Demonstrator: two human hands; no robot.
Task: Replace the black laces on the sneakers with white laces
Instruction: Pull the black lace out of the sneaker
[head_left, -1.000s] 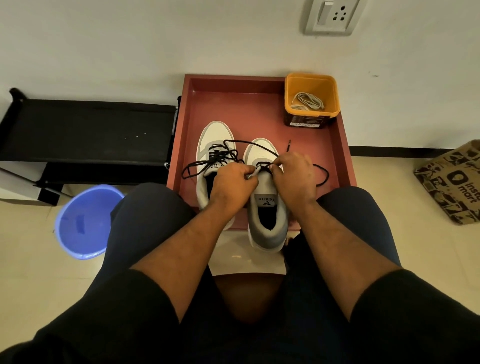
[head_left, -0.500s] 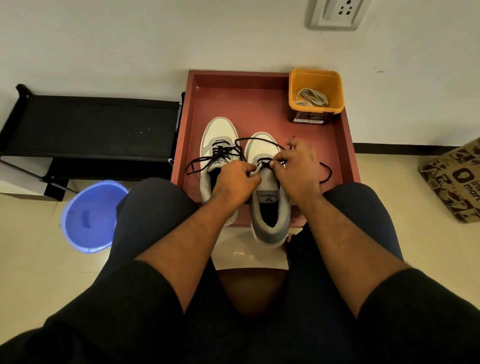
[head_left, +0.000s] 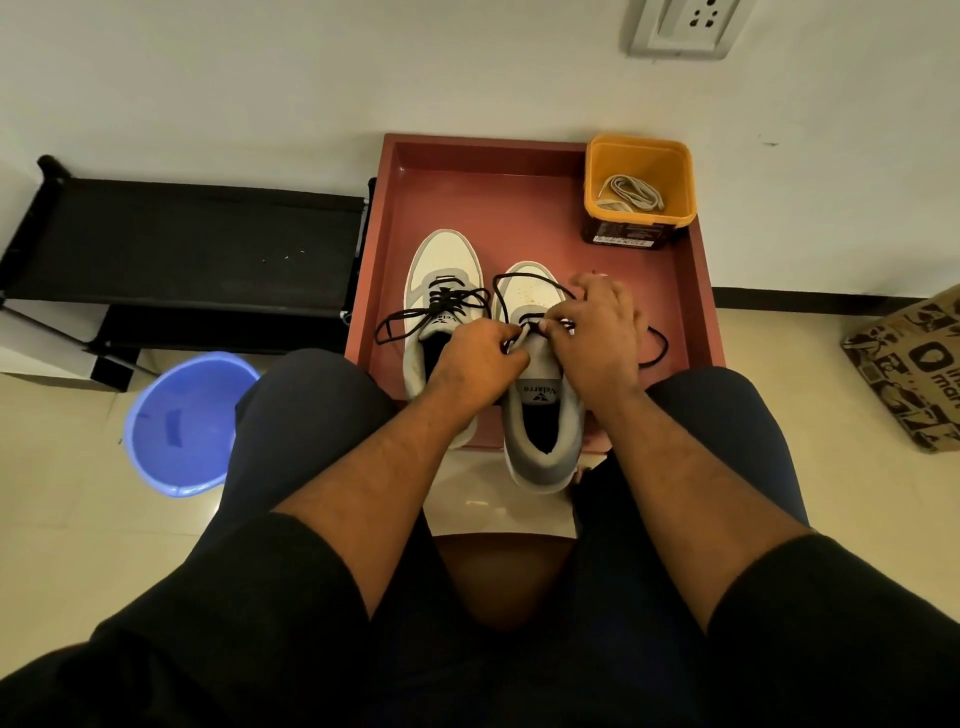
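Note:
Two white and grey sneakers stand side by side in a red tray (head_left: 519, 208). The left sneaker (head_left: 439, 275) has loosened black laces (head_left: 431, 309) trailing to its left. On the right sneaker (head_left: 540, 410), my left hand (head_left: 475, 364) grips the tongue and upper by the eyelets. My right hand (head_left: 597, 332) pinches that shoe's black lace (head_left: 511, 280) at the eyelets, and the lace loops over the toe and trails right on the tray. White laces (head_left: 631, 193) lie coiled in an orange tub (head_left: 675, 171) at the tray's back right corner.
A black low shoe rack (head_left: 182, 244) stands left of the tray against the white wall. A blue plastic bucket (head_left: 182, 421) sits on the tiled floor by my left knee. A printed paper bag (head_left: 909, 364) lies at the right. My knees flank the tray's near edge.
My right hand has drawn the black lace further out at the right sneaker's eyelets, its fingers spreading toward the toe. The left hand stays on the tongue. The camera shifted slightly.

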